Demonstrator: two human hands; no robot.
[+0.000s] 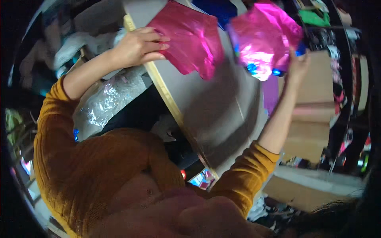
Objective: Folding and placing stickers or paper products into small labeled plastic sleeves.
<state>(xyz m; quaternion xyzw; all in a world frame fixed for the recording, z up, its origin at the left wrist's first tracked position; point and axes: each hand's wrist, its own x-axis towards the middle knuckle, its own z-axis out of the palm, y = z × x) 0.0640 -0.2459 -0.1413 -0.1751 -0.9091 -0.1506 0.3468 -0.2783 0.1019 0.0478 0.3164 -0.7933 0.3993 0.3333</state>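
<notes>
My left hand (139,47) is at the table's wooden edge, its fingertips closed over the left side of a pink foil sheet (190,39). The sheet lies wrinkled on the table top and has an uneven lower edge. Farther right, my right hand (298,65) grips a second, brighter piece of pink foil (266,35) by its right side. Shiny blue spots show along this piece's lower rim. It is smeared by motion, and some of my right fingers are hidden behind it.
The grey table top (206,107) has a pale wooden edge strip (164,91). Dark blue foil (216,10) lies at the far side. A purple sheet (271,93) and open cardboard (313,79) are on the right. Clear plastic wrapping (107,103) sits left of the table.
</notes>
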